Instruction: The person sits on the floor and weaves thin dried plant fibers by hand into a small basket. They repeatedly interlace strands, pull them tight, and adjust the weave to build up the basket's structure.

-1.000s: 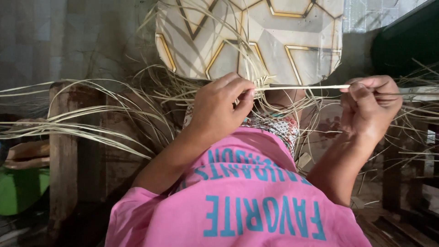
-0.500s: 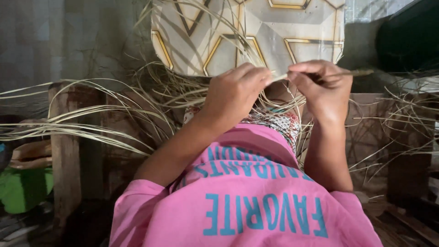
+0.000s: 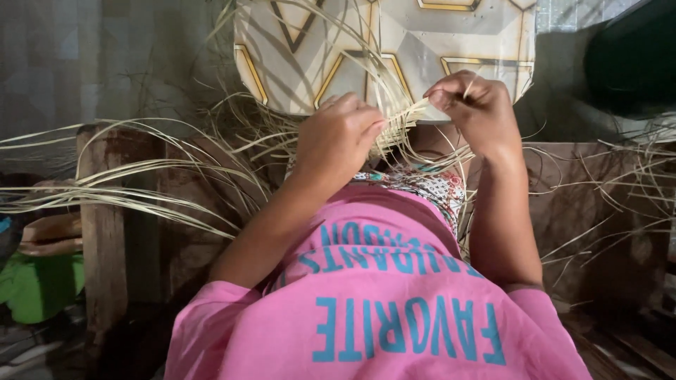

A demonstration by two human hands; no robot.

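Head view. The left hand (image 3: 338, 141) is curled, knuckles up, fingers closed down onto a bundle of pale dried straw strips (image 3: 398, 123) where they meet at the centre of the frame. The right hand (image 3: 475, 112) is raised just beside it, thumb and forefinger pinched shut on one thin strip at the same meeting point; the other fingers are folded in. The two hands sit close together, separated only by the gathered strips.

The strips lie directly in front of the person's chest, above the pink shirt (image 3: 380, 309), and fan outward to both sides. Long loose strands (image 3: 127, 190) trail left across a worn wooden post (image 3: 102, 232). Behind the hands lies a pale panel with gold geometric lines (image 3: 451, 35), partly covered by stray strands. A green object (image 3: 32, 288) shows at the lower left edge.
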